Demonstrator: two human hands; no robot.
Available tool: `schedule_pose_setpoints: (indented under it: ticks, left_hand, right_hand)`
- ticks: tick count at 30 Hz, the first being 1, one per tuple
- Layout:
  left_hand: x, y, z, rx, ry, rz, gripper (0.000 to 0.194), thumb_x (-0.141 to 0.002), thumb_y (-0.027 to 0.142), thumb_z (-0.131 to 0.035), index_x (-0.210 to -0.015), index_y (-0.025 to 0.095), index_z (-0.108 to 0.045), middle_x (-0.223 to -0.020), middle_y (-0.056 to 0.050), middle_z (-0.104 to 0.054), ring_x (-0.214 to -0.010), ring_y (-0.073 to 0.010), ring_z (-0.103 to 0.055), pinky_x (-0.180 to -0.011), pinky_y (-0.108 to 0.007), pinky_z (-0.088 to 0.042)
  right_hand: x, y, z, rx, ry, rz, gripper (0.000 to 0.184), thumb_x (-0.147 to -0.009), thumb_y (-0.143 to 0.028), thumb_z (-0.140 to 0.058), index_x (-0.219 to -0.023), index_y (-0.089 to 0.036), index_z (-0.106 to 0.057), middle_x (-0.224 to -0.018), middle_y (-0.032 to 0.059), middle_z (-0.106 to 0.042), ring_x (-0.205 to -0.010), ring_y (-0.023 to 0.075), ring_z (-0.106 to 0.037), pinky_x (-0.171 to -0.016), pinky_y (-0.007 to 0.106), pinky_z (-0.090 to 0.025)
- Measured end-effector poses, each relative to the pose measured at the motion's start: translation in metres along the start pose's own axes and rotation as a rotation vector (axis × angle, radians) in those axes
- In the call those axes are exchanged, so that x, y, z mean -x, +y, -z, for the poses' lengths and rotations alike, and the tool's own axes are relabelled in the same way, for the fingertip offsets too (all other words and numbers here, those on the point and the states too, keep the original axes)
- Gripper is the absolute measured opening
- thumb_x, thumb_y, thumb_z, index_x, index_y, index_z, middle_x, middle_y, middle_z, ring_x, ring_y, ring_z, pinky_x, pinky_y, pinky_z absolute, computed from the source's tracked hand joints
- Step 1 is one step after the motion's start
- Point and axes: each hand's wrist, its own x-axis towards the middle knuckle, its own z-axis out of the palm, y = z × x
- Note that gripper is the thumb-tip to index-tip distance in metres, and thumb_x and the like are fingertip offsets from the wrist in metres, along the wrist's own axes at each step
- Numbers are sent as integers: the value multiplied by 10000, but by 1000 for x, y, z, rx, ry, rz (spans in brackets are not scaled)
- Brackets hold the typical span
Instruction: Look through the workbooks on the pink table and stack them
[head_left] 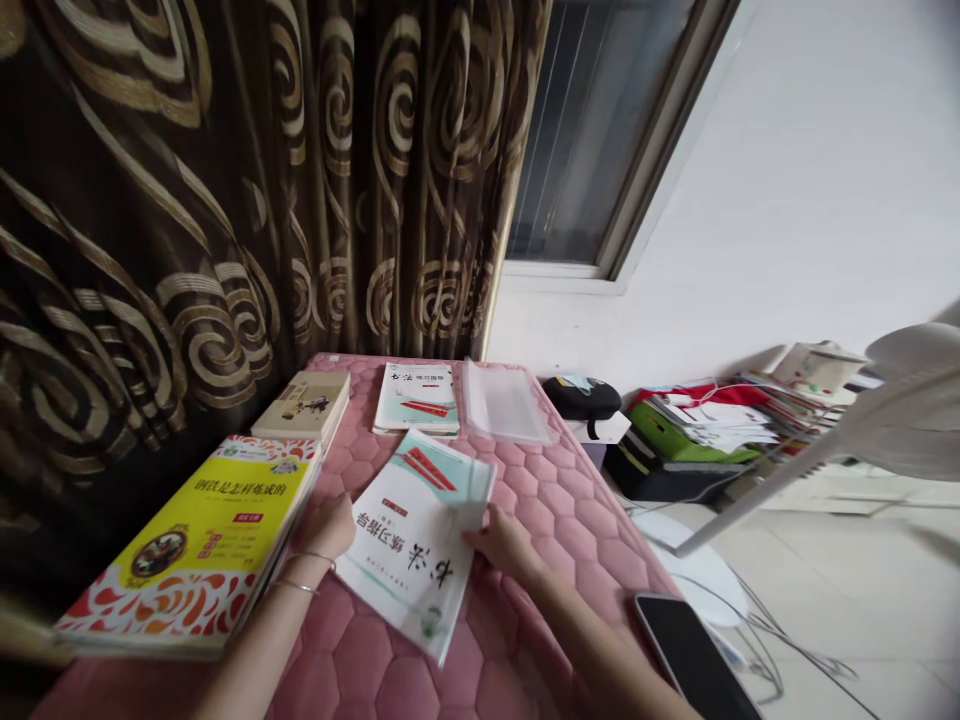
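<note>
A white practice booklet (409,545) with Chinese calligraphy lettering on its cover lies upside down to the viewer on a pink quilted mat (390,665), its red and teal cover band pointing away from the person; the booklet is the landmark for everything here; the left hand (326,527), with two thin bangles (296,573) on the wrist, meets the booklet's left edge, its fingers hidden at that edge, so whether it grips or only rests cannot be told; the right hand (506,545) pinches the booklet's right edge between its fingertips; left of the booklet, a thick yellow book (202,540) with a red patterned band lies flat; beyond that, a small beige book (304,405) lies flat; directly beyond the booklet is a second, matching booklet (416,398); a clear plastic sleeve (504,402) lies just beside that one; further beyond and to the right sits a black pouch (581,398); right of the booklet, a black phone (690,655) lies at the mat's edge; well beyond it, papers and folders (712,425) are piled up; a white fan (900,420) stands at the far right; a brown curtain (150,250) with gold swirls hangs far to the left, beside a window (592,130).
</note>
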Motion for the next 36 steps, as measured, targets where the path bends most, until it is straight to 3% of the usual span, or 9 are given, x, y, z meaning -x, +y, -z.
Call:
schedule_pose_setpoints:
  ticks: [2,4,7,10,15,22,27,36]
  left_hand:
    - [4,0,0,-16,13,-46,261,-825,45,-433,-953,135,-642,-1032,-154,-710,-992,-227,-657,-759,-281,-430]
    - [3,6,0,-18,27,-81,255,-839,63,-422,-953,150,-633,-1001,-142,-709,-964,-226,-654,-741,-290,-429]
    - [-6,22,2,2,48,-140,262,-866,89,-389,-958,173,-620,-944,-111,-710,-886,-210,-655,-707,-291,-427]
    - [-24,37,7,15,89,-213,270,-879,103,-378,-947,193,-623,-981,-91,-701,-947,-210,-636,-773,-314,-426]
    - [-70,56,20,10,160,-336,330,-882,92,-364,-1019,231,-629,-1133,-70,-659,-1064,-220,-586,-906,-389,-381]
    - [-128,78,25,-27,221,-385,260,-876,113,-400,-961,205,-628,-1050,-87,-652,-1000,-214,-584,-929,-383,-351]
    - [-140,78,13,-54,226,-352,297,-893,87,-340,-992,184,-602,-1024,-100,-656,-1021,-213,-573,-930,-387,-345]
    - [-131,73,9,-38,262,-357,345,-877,46,-340,-1046,174,-612,-1056,-132,-626,-1083,-256,-501,-978,-460,-295]
  right_hand:
    - [22,19,7,-22,-74,-15,397,-804,-267,-562,-1192,-185,-538,-613,-11,-679,-496,185,-633,-494,267,-464]
    - [28,34,26,91,9,-16,355,-843,-309,-538,-1172,-179,-565,-593,-2,-666,-538,187,-640,-539,266,-462]
    - [13,46,60,339,192,-41,258,-904,-334,-468,-958,-162,-653,-773,82,-708,-728,211,-670,-635,277,-453]
    - [-9,49,78,439,304,25,273,-924,-309,-449,-958,-135,-657,-975,138,-696,-871,223,-658,-721,282,-444]
    - [-18,43,61,413,283,-22,288,-934,-270,-422,-1033,-121,-648,-1003,147,-690,-884,234,-657,-719,292,-441]
    - [-13,42,37,423,352,18,426,-941,-286,-390,-1327,-203,-550,-991,104,-697,-920,241,-656,-767,321,-452]
    - [-15,39,33,460,336,33,389,-950,-296,-390,-1248,-304,-640,-952,76,-684,-920,236,-643,-801,340,-437]
    - [-17,37,34,426,321,3,372,-957,-302,-413,-1255,-317,-636,-934,54,-676,-907,219,-636,-792,332,-420]
